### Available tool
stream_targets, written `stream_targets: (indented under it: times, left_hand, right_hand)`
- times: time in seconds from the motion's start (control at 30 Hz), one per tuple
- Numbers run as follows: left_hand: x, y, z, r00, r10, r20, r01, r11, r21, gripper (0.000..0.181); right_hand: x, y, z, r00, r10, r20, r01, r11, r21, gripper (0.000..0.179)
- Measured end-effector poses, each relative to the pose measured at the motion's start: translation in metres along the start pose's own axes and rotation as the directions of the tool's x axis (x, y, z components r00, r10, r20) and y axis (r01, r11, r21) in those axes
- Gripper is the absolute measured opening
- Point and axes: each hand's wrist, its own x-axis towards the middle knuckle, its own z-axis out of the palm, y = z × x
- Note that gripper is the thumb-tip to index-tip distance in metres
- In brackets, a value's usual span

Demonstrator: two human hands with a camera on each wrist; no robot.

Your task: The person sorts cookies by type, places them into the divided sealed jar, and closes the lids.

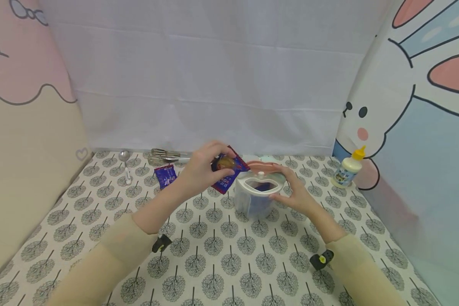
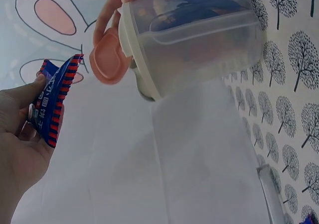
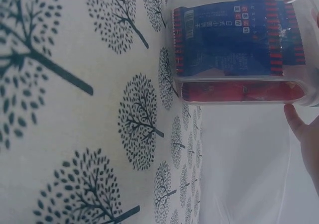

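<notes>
My left hand (image 1: 204,168) pinches a blue biscuit packet (image 1: 225,182) with red-striped ends, lifted just left of a clear plastic storage container (image 1: 252,206). The container stands upright with a white lid, and its pink flap (image 1: 265,166) is raised from a shaped opening. My right hand (image 1: 296,195) grips the container's top right side, thumb at the front rim and fingers by the flap. Inside, blue packets (image 3: 224,37) and a red one (image 3: 239,91) show through the wall. In the left wrist view the held packet (image 2: 52,99) is apart from the opening.
Another blue packet (image 1: 165,175) lies on the tree-patterned cloth to the left. Behind it are a whisk (image 1: 160,160) and other long-handled utensils, partly hidden by my left arm. A metal spoon (image 1: 124,159) lies farther left. A yellow-capped bottle (image 1: 346,170) stands at right.
</notes>
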Motion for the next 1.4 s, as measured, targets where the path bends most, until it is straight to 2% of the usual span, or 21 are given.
stream_targets:
  times: [0.2,0.3,0.5,0.63,0.77,0.9,1.0,1.2,1.4]
  left_hand:
    - [0.012,0.005,0.02,0.992,0.111,0.051,-0.11,0.994,-0.019,0.037]
    - [0.017,0.006,0.029,0.987,0.154,0.046,-0.153,0.988,-0.03,0.039]
    - [0.025,0.005,0.052,0.98,0.19,-0.058,-0.197,0.971,-0.137,0.036]
    - [0.024,-0.002,0.071,0.969,0.215,-0.119,-0.231,0.961,-0.15,0.033]
    - [0.02,-0.01,0.085,0.958,0.22,-0.183,-0.249,0.957,-0.15,0.03]
    - [0.019,-0.015,0.091,0.945,0.227,-0.238,-0.267,0.952,-0.153,0.029]
    - [0.019,-0.017,0.092,0.938,0.239,-0.252,-0.28,0.95,-0.141,0.029]
    - [0.018,-0.02,0.092,0.932,0.267,-0.247,-0.3,0.948,-0.108,0.03]
    - [0.015,-0.025,0.094,0.933,0.285,-0.219,-0.31,0.946,-0.09,0.032]
  right_hand:
    - [0.0,0.002,0.0,0.999,-0.049,0.006,0.049,0.999,0.014,0.082]
    - [-0.001,0.002,0.0,0.999,-0.037,0.012,0.036,0.999,0.035,0.078]
    - [-0.003,-0.001,-0.001,0.999,0.047,0.021,-0.047,0.999,-0.002,0.069]
    - [-0.004,-0.001,-0.001,0.997,0.065,0.031,-0.065,0.998,-0.006,0.07]
    - [-0.005,0.0,0.0,0.998,0.051,0.032,-0.051,0.999,-0.001,0.072]
    - [-0.004,0.001,0.001,0.999,0.029,0.025,-0.029,1.0,0.009,0.078]
    - [-0.004,0.001,0.002,1.0,0.011,0.015,-0.011,1.0,0.014,0.08]
    - [-0.003,0.002,0.002,1.0,-0.024,-0.001,0.024,1.0,-0.006,0.08]
    - [-0.002,0.002,0.002,1.0,-0.015,0.003,0.015,1.0,-0.008,0.078]
